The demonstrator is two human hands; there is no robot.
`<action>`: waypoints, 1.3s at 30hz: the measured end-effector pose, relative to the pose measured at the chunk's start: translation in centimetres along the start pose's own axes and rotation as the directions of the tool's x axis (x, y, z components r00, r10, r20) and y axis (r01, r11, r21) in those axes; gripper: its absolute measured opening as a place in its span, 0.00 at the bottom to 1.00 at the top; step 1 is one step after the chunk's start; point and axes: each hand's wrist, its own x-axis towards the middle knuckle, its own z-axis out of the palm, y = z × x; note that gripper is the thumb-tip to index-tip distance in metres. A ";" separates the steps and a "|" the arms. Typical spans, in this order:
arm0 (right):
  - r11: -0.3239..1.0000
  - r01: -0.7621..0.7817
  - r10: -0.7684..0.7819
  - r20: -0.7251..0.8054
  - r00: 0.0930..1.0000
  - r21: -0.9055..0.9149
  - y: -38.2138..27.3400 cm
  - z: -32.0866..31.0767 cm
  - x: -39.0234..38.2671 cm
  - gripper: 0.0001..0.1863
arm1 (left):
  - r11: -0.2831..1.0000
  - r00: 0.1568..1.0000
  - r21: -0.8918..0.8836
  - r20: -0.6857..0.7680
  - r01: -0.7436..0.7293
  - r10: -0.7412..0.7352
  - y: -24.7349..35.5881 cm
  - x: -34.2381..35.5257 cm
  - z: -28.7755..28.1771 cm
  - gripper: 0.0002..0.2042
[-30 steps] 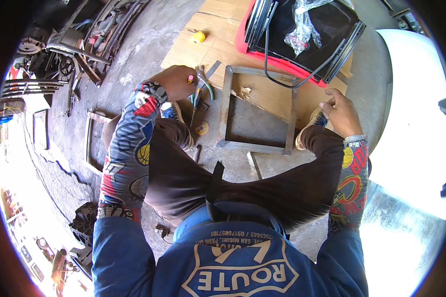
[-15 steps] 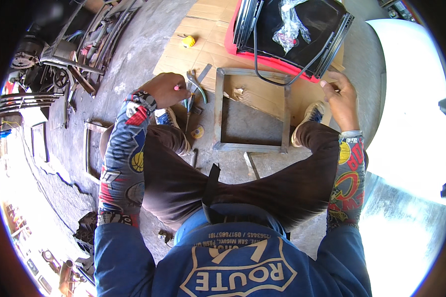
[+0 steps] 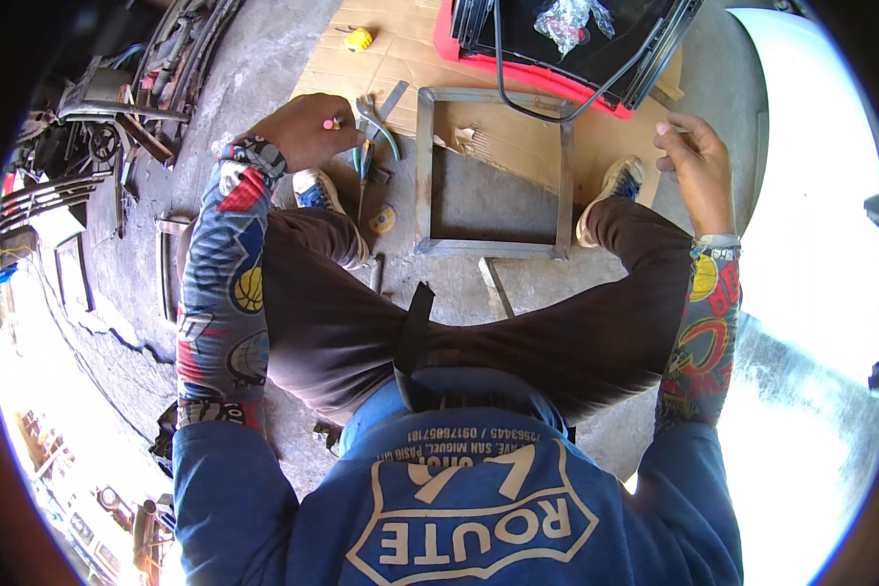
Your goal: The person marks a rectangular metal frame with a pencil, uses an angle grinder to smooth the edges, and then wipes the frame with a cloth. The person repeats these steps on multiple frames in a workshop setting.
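My left hand [image 3: 313,129] is closed above the floor at the left, over the tools. A small pink-ended thing [image 3: 329,124] shows between its fingers; its full shape is hidden. Right of this hand lie green-handled pliers [image 3: 383,129] and a thin pointed tool [image 3: 363,184]. A rectangular metal frame [image 3: 425,181] lies flat between my feet, partly over cardboard. My right hand [image 3: 698,166] is raised to the right of the frame, its fingers loosely bent and apart, holding nothing. Beyond it sits a red and black case-like object [image 3: 537,73], not touching the hand.
Cardboard [image 3: 400,63] covers the floor ahead, with a yellow tape measure [image 3: 358,39] on it. Crumpled clear plastic [image 3: 568,24] lies inside the case-like object. A large white curved panel [image 3: 811,146] stands at the right. Scrap metal [image 3: 117,107] is piled at the far left.
My right hand has moved away from the case-like object's corner, outward to the right. My left hand has shifted slightly left, still closed. The floor objects appear higher in the view.
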 end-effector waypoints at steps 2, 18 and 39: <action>1.000 0.006 -0.006 0.008 1.000 -0.007 -0.3 0.0 0.0 0.21 | 1.000 1.000 -0.005 0.007 -0.006 0.006 0.2 0.2 0.0 0.19; 0.996 0.085 -0.086 0.035 0.996 0.017 -0.5 0.9 0.4 0.21 | 0.999 1.000 0.037 -0.010 -0.024 0.024 -0.3 0.4 0.2 0.18; 0.997 0.059 -0.073 0.368 0.927 0.048 -1.6 2.4 -2.2 0.16 | 0.979 0.775 -0.159 -0.632 -0.128 -0.001 -1.3 -0.4 -0.3 0.19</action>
